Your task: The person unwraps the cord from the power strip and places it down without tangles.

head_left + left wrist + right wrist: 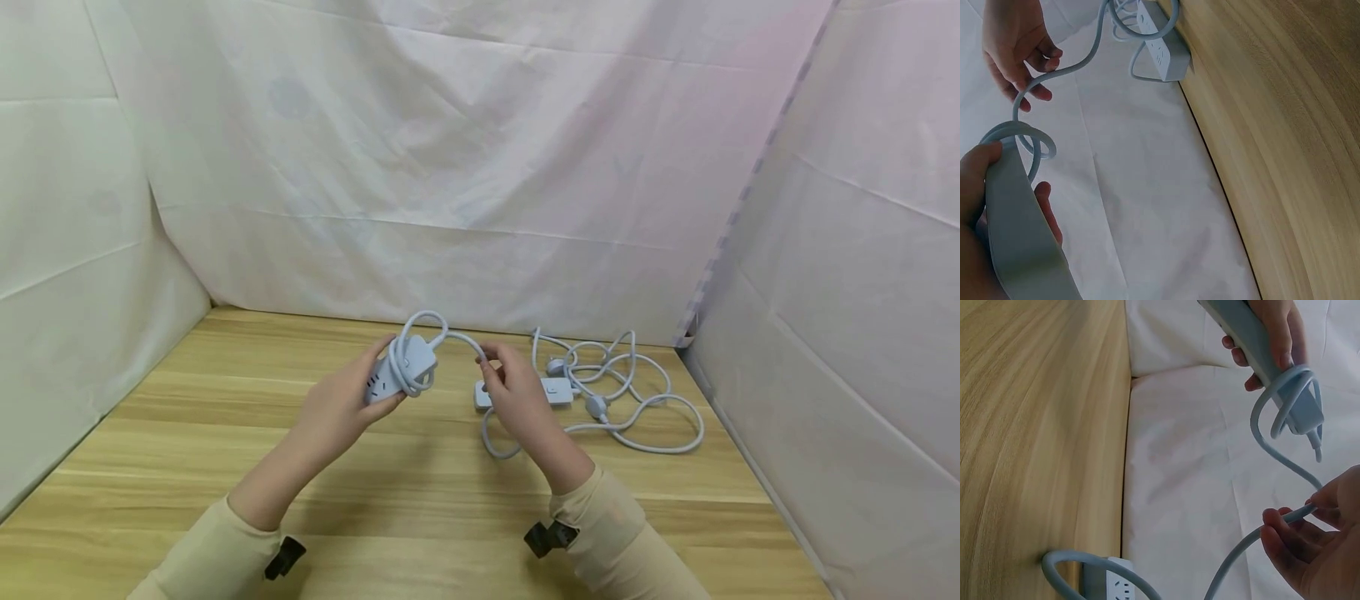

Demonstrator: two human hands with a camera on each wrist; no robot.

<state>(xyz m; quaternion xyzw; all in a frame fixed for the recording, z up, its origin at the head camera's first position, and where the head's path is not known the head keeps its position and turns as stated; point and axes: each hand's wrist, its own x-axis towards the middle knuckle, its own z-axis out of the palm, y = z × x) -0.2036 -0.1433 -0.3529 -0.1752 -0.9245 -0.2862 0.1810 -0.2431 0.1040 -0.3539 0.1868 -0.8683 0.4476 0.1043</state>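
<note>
My left hand (337, 404) grips a white power strip (384, 383), raised above the table and tilted, with some sockets showing. Loops of its grey-white cord (403, 367) go round the strip's far end, and one loop sticks up above it. Between thumb and fingertips my right hand (519, 398) pinches the same cord, a short way from the strip. In the right wrist view the cord (1241, 545) runs on downward past these fingers. From the left wrist view, the held strip (1022, 225) shows its smooth side, the fingers wrapped about it.
A second white power strip (558, 391) lies on the wooden table (420, 517) behind my right hand. Tangled cord (678, 450) spreads to its right, with two plugs, one a round plug (597, 407). White cloth (450, 167) hangs at the back and both sides.
</note>
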